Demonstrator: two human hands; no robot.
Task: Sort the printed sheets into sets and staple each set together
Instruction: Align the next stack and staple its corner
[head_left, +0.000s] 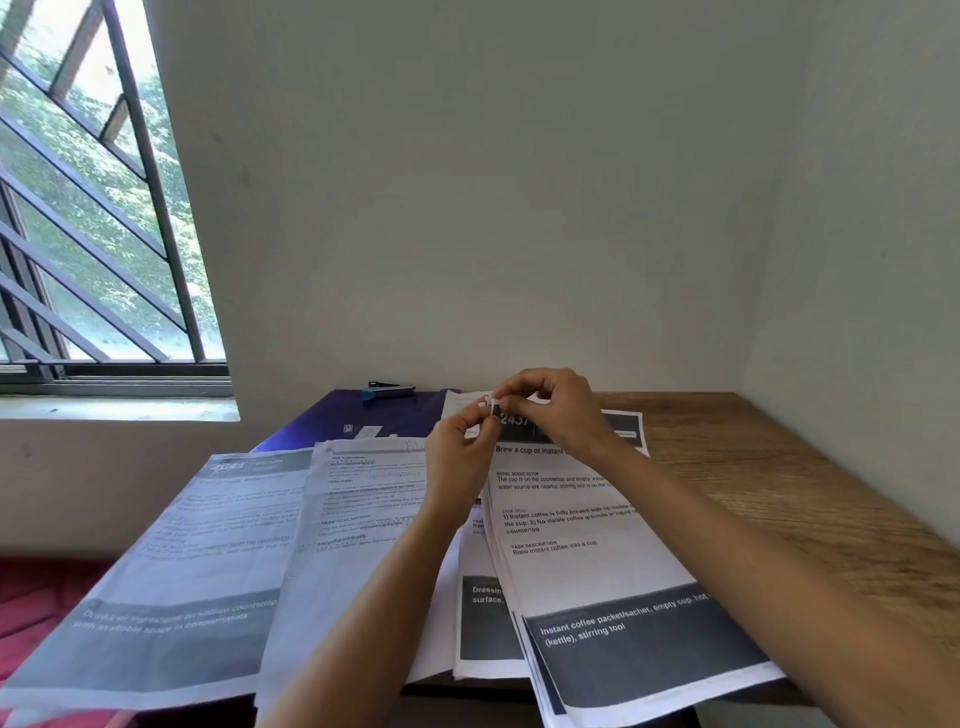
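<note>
Several printed sheets lie fanned over a wooden desk (779, 488). A stacked set headed "Brew a cup of instant coffee" (582, 530) lies at the right. My left hand (460, 457) and my right hand (556, 410) both pinch the top left corner of this set, fingertips meeting there. A sheet with a dark footer (485, 618) shows beneath it. Two more sheets lie to the left: a text page (358, 525) and a page numbered 4641 (208, 561). A blue stapler (387, 389) rests at the back, apart from both hands.
A dark purple folder (358, 415) lies under the sheets at the back of the desk. White walls close the corner behind and to the right. A barred window (93, 208) is at the left, a red surface (36, 603) below the desk's left edge.
</note>
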